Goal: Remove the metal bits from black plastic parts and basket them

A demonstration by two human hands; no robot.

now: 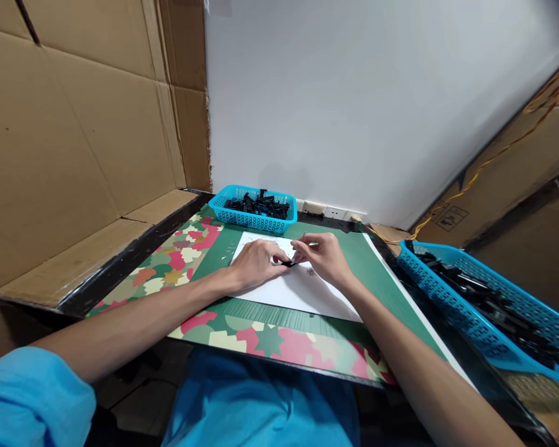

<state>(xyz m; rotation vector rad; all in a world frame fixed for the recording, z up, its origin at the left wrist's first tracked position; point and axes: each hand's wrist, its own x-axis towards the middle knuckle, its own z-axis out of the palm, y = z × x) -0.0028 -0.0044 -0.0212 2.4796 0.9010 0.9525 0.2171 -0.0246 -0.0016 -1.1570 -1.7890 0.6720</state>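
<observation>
Head view: black piece [287,264] is pinched by left hand [256,264], right hand [323,254] closed alongside — between wrists, open paper [302,295] is bounded by its edge.

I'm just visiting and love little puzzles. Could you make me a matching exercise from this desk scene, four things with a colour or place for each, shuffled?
Things:
1. Small black part
2. Paper sheet
3. Back basket
4. Twisted cord

Descriptions:
A. Blue, holding many black pieces
B. Mostly yellow, at the right, in front of cardboard
C. At the fingertips, where the left hand and right hand meet
D. White, lying on the green mat

Right pairs: 1-C, 2-D, 3-A, 4-B
</observation>
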